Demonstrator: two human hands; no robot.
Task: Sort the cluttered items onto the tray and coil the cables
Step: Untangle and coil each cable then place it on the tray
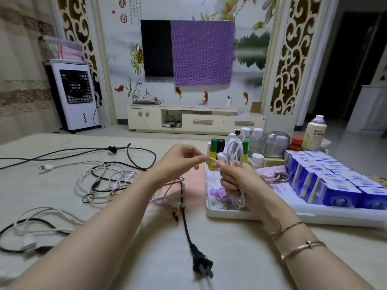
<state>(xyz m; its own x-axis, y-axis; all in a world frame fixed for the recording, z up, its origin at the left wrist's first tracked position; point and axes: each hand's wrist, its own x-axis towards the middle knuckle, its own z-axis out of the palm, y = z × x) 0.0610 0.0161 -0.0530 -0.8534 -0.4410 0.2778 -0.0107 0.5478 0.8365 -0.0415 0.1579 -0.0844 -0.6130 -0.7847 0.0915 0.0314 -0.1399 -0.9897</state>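
The white spray can [314, 132], beyond and right of the gripped cable, reads "Befe". Two red seal characters [122, 9] mark the far wall. The tray's [230, 214] lettering just right of the grip is half hidden.

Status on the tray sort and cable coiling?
Done: bottles and blue boxes sit on the tray. In hand: right hand grips a coiled white cable; left hand pinches its end. Left: loose cables and the black plug cord.
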